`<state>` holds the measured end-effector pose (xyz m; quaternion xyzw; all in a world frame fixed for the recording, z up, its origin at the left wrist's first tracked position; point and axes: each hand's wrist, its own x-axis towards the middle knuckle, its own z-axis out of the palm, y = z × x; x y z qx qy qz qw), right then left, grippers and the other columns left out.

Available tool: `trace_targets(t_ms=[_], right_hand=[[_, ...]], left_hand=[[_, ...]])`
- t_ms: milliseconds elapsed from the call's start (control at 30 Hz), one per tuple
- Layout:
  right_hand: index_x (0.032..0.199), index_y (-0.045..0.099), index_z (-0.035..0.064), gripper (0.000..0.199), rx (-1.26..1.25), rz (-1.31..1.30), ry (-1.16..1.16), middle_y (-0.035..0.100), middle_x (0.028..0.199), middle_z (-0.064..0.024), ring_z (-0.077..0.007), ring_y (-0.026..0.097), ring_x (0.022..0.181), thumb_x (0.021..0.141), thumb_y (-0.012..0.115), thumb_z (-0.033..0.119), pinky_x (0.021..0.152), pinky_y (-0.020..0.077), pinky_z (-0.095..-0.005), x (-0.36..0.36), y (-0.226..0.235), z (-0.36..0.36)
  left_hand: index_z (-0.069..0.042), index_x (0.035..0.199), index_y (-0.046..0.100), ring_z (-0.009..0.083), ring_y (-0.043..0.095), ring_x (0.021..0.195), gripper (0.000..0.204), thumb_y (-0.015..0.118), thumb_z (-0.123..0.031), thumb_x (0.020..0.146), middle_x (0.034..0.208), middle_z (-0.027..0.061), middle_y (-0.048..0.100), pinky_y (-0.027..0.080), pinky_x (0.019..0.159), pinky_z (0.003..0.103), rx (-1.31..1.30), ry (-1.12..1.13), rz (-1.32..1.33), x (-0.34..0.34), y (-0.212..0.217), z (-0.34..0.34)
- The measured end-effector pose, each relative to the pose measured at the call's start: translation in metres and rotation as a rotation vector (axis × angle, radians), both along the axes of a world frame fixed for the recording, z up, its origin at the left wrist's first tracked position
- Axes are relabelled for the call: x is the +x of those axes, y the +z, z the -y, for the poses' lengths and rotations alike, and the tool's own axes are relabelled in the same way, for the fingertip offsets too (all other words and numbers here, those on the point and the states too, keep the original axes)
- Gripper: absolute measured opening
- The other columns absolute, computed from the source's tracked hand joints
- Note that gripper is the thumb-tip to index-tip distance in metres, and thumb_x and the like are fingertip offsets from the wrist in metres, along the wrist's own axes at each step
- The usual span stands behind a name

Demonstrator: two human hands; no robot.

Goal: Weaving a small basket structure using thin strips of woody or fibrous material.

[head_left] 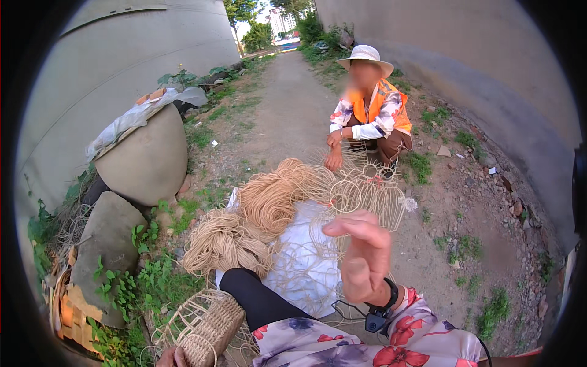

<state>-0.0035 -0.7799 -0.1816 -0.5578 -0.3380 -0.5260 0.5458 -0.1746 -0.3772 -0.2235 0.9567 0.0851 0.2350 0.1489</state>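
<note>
The right hand (pixel 365 260) hangs raised and loosely open, holding nothing, above the white sheet (pixel 309 269). The left hand (pixel 172 356), barely visible at the bottom edge, grips a half-woven rattan basket (pixel 208 327) by its base. Its loose spokes could snag, I think, on the rattan coils (pixel 257 214) heaped at the sheet's far-left edge. Beyond, a crouching person (pixel 370 116) touches a wire frame (pixel 361 189).
</note>
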Motion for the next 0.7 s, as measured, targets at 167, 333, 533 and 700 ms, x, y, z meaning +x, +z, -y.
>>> trace_targets(t_ms=[167,333,533,700], right_hand=[[0.113,0.057,0.0,0.026,-0.318,-0.65,0.458,0.06,0.091,-0.0123,-0.022,0.062,0.081,0.094,0.059,0.018,0.072,0.0497,-0.0337,0.017,-0.068,-0.078],[0.115,0.054,-0.001,0.038,-0.511,-0.839,0.768,0.059,0.094,-0.0123,-0.0201,0.062,0.085,0.092,0.064,0.028,0.075,0.0498,-0.033,0.018,-0.129,-0.137],[0.108,0.053,0.0024,0.048,-0.686,-0.898,0.775,0.058,0.087,-0.0102,-0.0208,0.06,0.078,0.085,0.069,0.041,0.069,0.0487,-0.0333,0.01,-0.139,-0.17],[0.102,0.051,0.0037,0.044,-0.713,-0.879,0.758,0.061,0.079,-0.008,-0.0186,0.061,0.068,0.081,0.075,0.034,0.06,0.0483,-0.0325,0.0,-0.13,-0.194]], left_hand=[[0.0,0.1,0.069,0.0349,0.064,0.071,0.026,0.059,-0.024,0.095,0.082,0.0215,0.067,0.049,0.067,0.043,-0.043,0.023,0.029,0.003,-0.017,-0.003],[-0.004,0.101,0.07,0.0392,0.063,0.09,0.032,0.055,-0.03,0.095,0.098,0.0228,0.067,0.048,0.08,0.045,-0.05,0.117,-0.104,0.003,-0.004,0.011],[-0.003,0.103,0.071,0.0381,0.065,0.089,0.033,0.054,-0.031,0.095,0.098,0.0197,0.069,0.049,0.078,0.043,0.012,0.079,-0.031,0.005,-0.009,0.009],[0.002,0.1,0.069,0.0276,0.066,0.075,0.025,0.057,-0.019,0.091,0.083,0.0181,0.069,0.05,0.067,0.036,-0.039,0.022,0.033,0.005,-0.014,-0.003]])
